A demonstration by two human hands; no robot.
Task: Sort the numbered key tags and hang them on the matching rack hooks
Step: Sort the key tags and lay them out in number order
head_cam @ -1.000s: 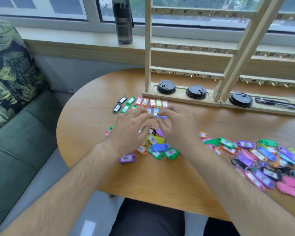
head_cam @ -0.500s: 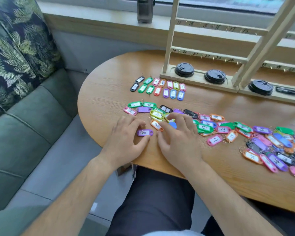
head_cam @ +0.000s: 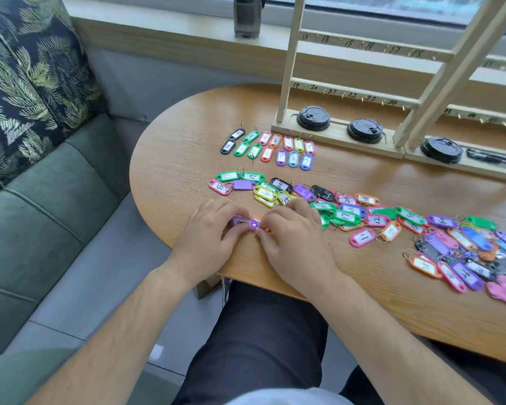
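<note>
My left hand [head_cam: 208,238] pinches a purple key tag [head_cam: 244,222] marked 8 near the table's front edge. Right beside it my right hand [head_cam: 294,238] has curled fingers over an orange tag [head_cam: 268,230], mostly hidden. Two short rows of sorted tags [head_cam: 270,147] lie in front of the wooden rack [head_cam: 345,92], whose numbered bars carry small hooks. A loose band of mixed tags [head_cam: 348,211] runs rightward into a big pile [head_cam: 473,252].
Three black cup lids [head_cam: 313,118] sit on the rack's base, with pens [head_cam: 491,157] at the right. A dark bottle [head_cam: 247,16] stands on the window sill. A green sofa [head_cam: 41,206] with a leaf-print cushion lies left of the round wooden table [head_cam: 170,159].
Both hands have drawn back from the tag cluster to the table's front edge. The left hand has picked up the purple tag 8, which lay flat under its fingers before.
</note>
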